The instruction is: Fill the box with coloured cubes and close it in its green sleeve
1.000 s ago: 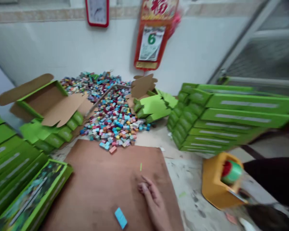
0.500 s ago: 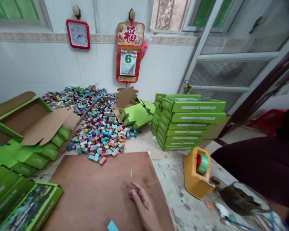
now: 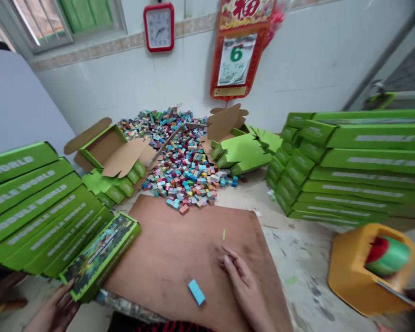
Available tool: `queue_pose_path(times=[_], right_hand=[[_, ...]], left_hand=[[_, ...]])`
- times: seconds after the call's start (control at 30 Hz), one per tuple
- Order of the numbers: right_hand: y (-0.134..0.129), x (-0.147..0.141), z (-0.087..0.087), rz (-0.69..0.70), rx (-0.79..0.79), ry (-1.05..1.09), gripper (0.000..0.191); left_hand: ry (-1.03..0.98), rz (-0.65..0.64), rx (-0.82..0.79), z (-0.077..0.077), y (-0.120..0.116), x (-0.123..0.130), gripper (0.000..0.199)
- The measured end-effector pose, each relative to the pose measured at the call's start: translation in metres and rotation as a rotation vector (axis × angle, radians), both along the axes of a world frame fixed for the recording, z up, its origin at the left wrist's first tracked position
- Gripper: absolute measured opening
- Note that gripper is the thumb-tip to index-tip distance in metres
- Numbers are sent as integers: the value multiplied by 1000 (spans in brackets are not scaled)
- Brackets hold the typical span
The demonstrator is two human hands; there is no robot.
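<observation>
Left fingers (image 3: 68, 286) pinch green box (image 3: 102, 256) at its near corner; spread grip to avoid crushing. Right fingers (image 3: 235, 257) half-open, empty, blue block (image 3: 197, 292) to their left.

The one view, worn on the person's head, looks forward and down from above the near edge of the worktop (image 3: 306, 263), near enough to show the left hand (image 3: 57, 308) and right hand (image 3: 245, 280) along the near side. It faces the far wall (image 3: 311, 64), cutting off the calendar (image 3: 235, 61) at the top and the right stack of green boxes (image 3: 358, 173) at the side.
</observation>
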State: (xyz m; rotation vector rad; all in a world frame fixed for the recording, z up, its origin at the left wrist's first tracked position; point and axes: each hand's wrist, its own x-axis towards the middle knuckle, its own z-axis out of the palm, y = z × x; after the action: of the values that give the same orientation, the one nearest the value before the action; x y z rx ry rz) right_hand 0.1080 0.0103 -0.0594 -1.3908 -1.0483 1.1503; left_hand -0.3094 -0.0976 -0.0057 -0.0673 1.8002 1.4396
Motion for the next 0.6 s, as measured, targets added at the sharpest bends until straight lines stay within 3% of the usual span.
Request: queue_pose_path(times=[0.1,0.17,0.27,0.33,0.4,0.47,0.6], right_hand=[[2,2,-3,17,-23,-40,60],[4,3,-5,28,-41,-72,63],[5,3,-5,42,-75,-90,66],[4,2,-2,42,-73,-101,66],[2,0,2,41,-54,-109,63],[0,-1,4,42,-50,-102,61],[-1,-3,2,31,-63,-111,58]], left_hand=[[21,32,50,7,2,5,21],[142,2,61,12,3,15,32],[609,-26,-43,21,1,40,55],[1007,-154,-32,25,1,59,55],[1168,-316,76,26,3,73,50],[1155,-400,173,24,9,83,45],[867,-533,307,16,37,94,44]])
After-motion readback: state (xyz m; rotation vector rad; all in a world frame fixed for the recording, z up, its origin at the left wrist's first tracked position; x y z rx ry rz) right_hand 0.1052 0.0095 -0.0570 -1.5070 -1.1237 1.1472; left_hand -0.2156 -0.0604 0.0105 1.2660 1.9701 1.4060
